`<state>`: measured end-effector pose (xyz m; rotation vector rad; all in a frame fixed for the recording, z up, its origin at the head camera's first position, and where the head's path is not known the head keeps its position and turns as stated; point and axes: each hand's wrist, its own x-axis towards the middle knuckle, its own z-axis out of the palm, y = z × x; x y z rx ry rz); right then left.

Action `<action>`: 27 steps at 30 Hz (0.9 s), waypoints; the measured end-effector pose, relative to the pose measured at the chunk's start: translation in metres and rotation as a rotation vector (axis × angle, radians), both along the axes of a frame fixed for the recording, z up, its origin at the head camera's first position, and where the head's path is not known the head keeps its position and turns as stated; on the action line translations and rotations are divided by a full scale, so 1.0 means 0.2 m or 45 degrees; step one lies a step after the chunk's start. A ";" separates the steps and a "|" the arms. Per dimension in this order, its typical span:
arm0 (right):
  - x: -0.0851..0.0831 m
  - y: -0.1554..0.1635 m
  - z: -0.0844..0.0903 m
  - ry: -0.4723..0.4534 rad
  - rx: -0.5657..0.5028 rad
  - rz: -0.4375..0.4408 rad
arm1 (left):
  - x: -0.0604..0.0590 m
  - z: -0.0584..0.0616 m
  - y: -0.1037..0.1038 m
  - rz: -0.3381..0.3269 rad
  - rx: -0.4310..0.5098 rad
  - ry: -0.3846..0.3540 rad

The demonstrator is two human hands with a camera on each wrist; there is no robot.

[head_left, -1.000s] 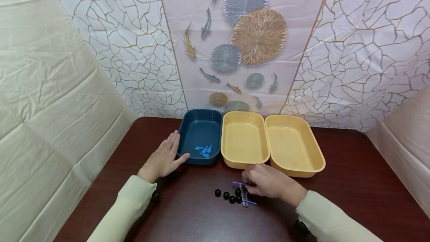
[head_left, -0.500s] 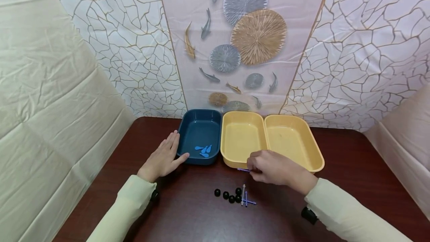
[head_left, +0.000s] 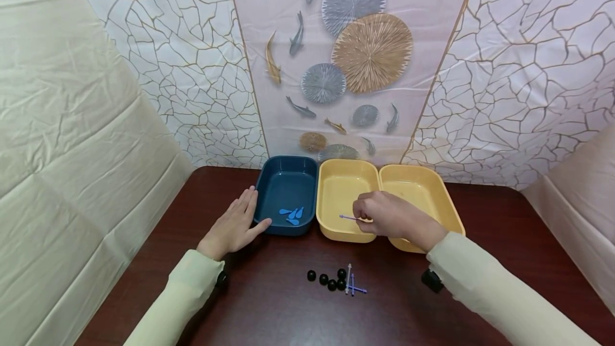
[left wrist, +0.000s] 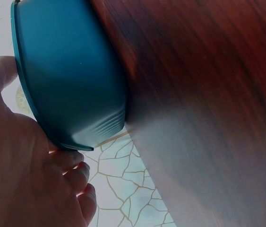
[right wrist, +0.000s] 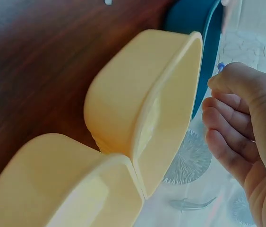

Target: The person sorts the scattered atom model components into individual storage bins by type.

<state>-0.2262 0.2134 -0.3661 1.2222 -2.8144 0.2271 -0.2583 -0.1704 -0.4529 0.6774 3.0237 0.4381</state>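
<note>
Nearest the person, at 6 o'clock on the dark wooden surface [head_left: 269,308], lie four black beads [head_left: 326,280] in a loose cluster, and just to their 3 o'clock side a few purple sticks [head_left: 353,285], touching one another.

Farther out, at about 9 o'clock from the beads, the left hand [head_left: 234,227] lies flat on the surface with its fingers straight and slightly apart. The thumb touches the near corner of the blue tray [head_left: 287,180] and the fingers lie along the tray's left wall; the left wrist view shows the palm against the tray's outer side. Inside the blue tray, near its front wall, sits a small heap of light blue drop-shaped pieces [head_left: 292,214].

At 12 o'clock from the beads, the right hand [head_left: 384,215] hovers over the seam between the two yellow trays, its fingers curled and clamped on one purple stick [head_left: 348,218]. The stick juts out toward 9 o'clock, roughly level, above the inside of the middle yellow tray [head_left: 342,183]. The right yellow tray [head_left: 432,188] touches the middle one, and the middle one touches the blue tray.

Behind the trays hangs a backdrop [head_left: 355,52] printed with fish and round fans.
</note>
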 end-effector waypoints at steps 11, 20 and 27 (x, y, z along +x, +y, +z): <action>-0.21 -0.02 -0.03 -0.025 -0.043 -0.035 | 0.00 0.00 0.00 0.003 -0.006 -0.008; -0.34 -0.03 -0.17 -0.054 -0.080 -0.094 | 0.00 0.00 -0.01 0.008 -0.002 -0.015; -0.34 0.00 -0.15 -0.013 -0.091 -0.093 | 0.00 0.00 -0.01 -0.002 -0.007 -0.017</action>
